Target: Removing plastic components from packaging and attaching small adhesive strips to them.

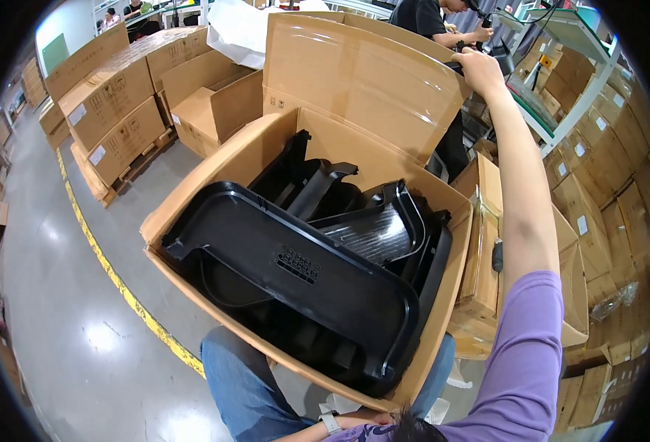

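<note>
A large open cardboard box (222, 158) stands in front of me, close to my knees. It is filled with black plastic parts; a long tray-like black panel (303, 258) lies tilted across the top. Behind it, a ribbed black piece (373, 234) and a curved black piece (318, 188) stick up. My right arm stretches far forward, and my right hand (481, 71) is closed at the upper right corner of the raised box flap (362, 81), by something dark that I cannot make out. Low in front of my body rests my left hand (365, 420), its fingers mostly hidden.
Closed cartons (119, 118) sit on a wooden pallet at the left, beside another open carton (218, 107). A yellow floor line (119, 283) runs along the left. More cartons (612, 184) are stacked at the right. A person (428, 22) works beyond the box, near a green-topped bench (535, 103).
</note>
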`<action>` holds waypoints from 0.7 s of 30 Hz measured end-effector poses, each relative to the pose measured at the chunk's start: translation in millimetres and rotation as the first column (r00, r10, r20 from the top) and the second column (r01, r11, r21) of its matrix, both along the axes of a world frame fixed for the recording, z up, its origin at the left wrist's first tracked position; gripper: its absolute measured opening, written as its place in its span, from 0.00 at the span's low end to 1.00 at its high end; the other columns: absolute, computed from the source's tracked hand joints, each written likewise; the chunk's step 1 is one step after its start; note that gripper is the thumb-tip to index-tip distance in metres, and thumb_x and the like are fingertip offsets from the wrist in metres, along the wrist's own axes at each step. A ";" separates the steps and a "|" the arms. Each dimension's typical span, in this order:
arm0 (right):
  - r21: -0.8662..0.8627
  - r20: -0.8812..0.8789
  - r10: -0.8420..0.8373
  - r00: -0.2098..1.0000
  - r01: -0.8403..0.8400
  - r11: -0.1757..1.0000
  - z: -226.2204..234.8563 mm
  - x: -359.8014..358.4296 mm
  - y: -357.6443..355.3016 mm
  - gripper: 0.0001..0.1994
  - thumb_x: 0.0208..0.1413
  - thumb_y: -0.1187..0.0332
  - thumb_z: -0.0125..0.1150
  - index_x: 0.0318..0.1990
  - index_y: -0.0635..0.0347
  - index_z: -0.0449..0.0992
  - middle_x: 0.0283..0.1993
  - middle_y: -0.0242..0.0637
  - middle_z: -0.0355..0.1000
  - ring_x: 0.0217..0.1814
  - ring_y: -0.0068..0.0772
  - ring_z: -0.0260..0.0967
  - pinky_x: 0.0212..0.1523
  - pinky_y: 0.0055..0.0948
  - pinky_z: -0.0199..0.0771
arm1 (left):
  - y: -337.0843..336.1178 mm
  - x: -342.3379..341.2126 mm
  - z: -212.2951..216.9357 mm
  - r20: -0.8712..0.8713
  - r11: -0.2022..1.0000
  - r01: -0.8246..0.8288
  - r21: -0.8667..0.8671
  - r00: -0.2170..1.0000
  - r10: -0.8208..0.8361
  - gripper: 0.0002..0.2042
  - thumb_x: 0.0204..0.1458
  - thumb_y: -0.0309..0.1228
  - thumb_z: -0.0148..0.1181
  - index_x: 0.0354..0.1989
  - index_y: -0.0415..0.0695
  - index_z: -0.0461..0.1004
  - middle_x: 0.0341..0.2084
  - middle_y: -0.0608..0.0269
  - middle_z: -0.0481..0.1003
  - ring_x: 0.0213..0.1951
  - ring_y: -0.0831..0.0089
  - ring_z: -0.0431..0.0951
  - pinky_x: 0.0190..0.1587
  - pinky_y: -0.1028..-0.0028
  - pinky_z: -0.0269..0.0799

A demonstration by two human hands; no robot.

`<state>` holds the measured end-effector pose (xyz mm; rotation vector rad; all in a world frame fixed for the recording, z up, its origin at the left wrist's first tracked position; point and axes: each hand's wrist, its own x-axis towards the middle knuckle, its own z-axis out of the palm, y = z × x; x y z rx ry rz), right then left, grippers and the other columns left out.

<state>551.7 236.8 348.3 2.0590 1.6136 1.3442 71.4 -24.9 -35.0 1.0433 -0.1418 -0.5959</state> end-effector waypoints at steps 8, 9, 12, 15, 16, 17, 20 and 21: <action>0.222 -0.297 0.023 0.955 0.046 0.974 -27.8 -37.0 -14.2 0.10 0.47 0.69 0.52 0.37 0.54 0.78 0.34 0.41 0.75 0.39 0.44 0.73 0.41 0.39 0.74 | -22.7 -10.8 -14.6 0.156 0.993 0.019 0.113 0.987 -0.037 0.22 0.56 0.41 0.47 0.54 0.39 0.65 0.52 0.55 0.64 0.54 0.72 0.63 0.57 0.71 0.55; 0.195 -0.312 0.015 0.950 0.049 0.980 -37.1 -44.5 -19.1 0.10 0.47 0.69 0.52 0.37 0.54 0.78 0.34 0.41 0.75 0.39 0.44 0.73 0.41 0.39 0.74 | -23.0 -12.2 -9.7 0.172 0.998 -0.004 0.068 0.985 -0.008 0.18 0.58 0.39 0.46 0.50 0.39 0.67 0.46 0.57 0.70 0.47 0.74 0.70 0.52 0.73 0.64; 0.056 -0.684 0.184 0.706 -0.200 0.978 -77.2 -89.4 -45.9 0.10 0.47 0.68 0.55 0.36 0.60 0.78 0.35 0.44 0.76 0.38 0.40 0.75 0.41 0.33 0.74 | -6.6 -9.7 18.0 0.077 1.000 0.024 0.000 0.997 -0.024 0.13 0.59 0.38 0.47 0.34 0.40 0.72 0.20 0.71 0.68 0.21 0.84 0.63 0.25 0.82 0.60; -0.132 -0.936 -0.022 0.350 -0.295 0.946 -134.4 -192.5 -75.7 0.12 0.50 0.63 0.60 0.35 0.63 0.79 0.29 0.41 0.76 0.31 0.28 0.73 0.37 0.26 0.72 | -14.0 -15.8 5.3 0.079 0.997 -0.073 0.002 0.994 0.073 0.17 0.59 0.40 0.48 0.25 0.42 0.73 0.13 0.73 0.62 0.17 0.84 0.57 0.20 0.81 0.51; -0.221 -0.930 -0.097 0.353 -0.329 0.918 -148.8 -221.2 -88.4 0.12 0.51 0.61 0.61 0.34 0.62 0.79 0.28 0.41 0.75 0.31 0.29 0.72 0.37 0.27 0.71 | -3.9 -17.2 20.7 0.086 0.993 -0.085 0.079 0.993 0.078 0.18 0.59 0.42 0.47 0.22 0.42 0.72 0.14 0.73 0.64 0.19 0.83 0.58 0.22 0.80 0.54; -0.281 -0.929 -0.129 0.346 -0.438 0.854 -171.8 -234.0 -92.6 0.16 0.49 0.57 0.63 0.35 0.61 0.79 0.26 0.42 0.74 0.31 0.31 0.72 0.37 0.29 0.71 | -8.8 -19.8 15.1 0.179 0.982 -0.172 0.071 0.971 0.157 0.19 0.59 0.43 0.47 0.22 0.42 0.72 0.15 0.72 0.65 0.22 0.82 0.60 0.26 0.79 0.57; -0.230 -0.797 0.046 0.602 -0.373 0.899 -230.5 -256.5 -108.5 0.23 0.41 0.47 0.64 0.31 0.60 0.78 0.28 0.46 0.74 0.34 0.50 0.72 0.38 0.41 0.72 | -9.6 -22.7 25.0 0.179 0.967 -0.213 0.136 0.966 0.188 0.21 0.58 0.44 0.48 0.19 0.41 0.72 0.16 0.71 0.67 0.23 0.81 0.62 0.29 0.78 0.59; -0.224 -0.827 0.031 0.561 -0.380 0.898 -241.0 -261.0 -104.8 0.20 0.41 0.50 0.64 0.29 0.60 0.78 0.28 0.47 0.74 0.34 0.51 0.72 0.37 0.42 0.71 | -10.1 -26.6 27.3 0.177 0.959 -0.239 0.155 0.961 0.211 0.22 0.58 0.45 0.48 0.18 0.41 0.71 0.16 0.71 0.68 0.23 0.81 0.63 0.29 0.78 0.59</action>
